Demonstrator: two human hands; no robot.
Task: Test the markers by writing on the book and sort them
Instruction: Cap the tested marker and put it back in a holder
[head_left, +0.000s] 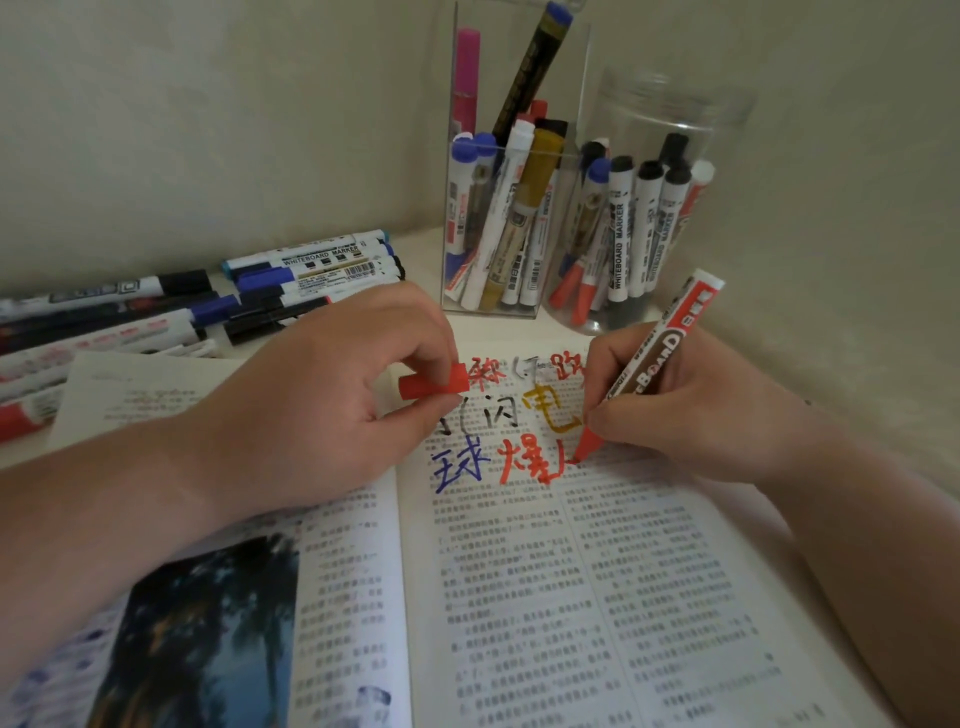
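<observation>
While the red marker (655, 358) rests its tip on the right-hand page of the open book (571, 571), the right hand (691, 410) grips the barrel low, just above the nib, with the fingers curled round it. The left hand (322, 395) pinches the red cap (434, 383) between thumb and fingertips near the book's gutter. The marker is judged light, rigid, smooth-walled plastic: hold it low on the barrel for writing and mid-barrel for carrying. The felt nib probably deforms under heavy pressure. The cap looks small and slippery, so hold it by its sides. Loose markers (208, 301) lie on the table (423, 249) at left. A square container (574, 78) and a round jar (727, 119) behind the book hold others.
</observation>
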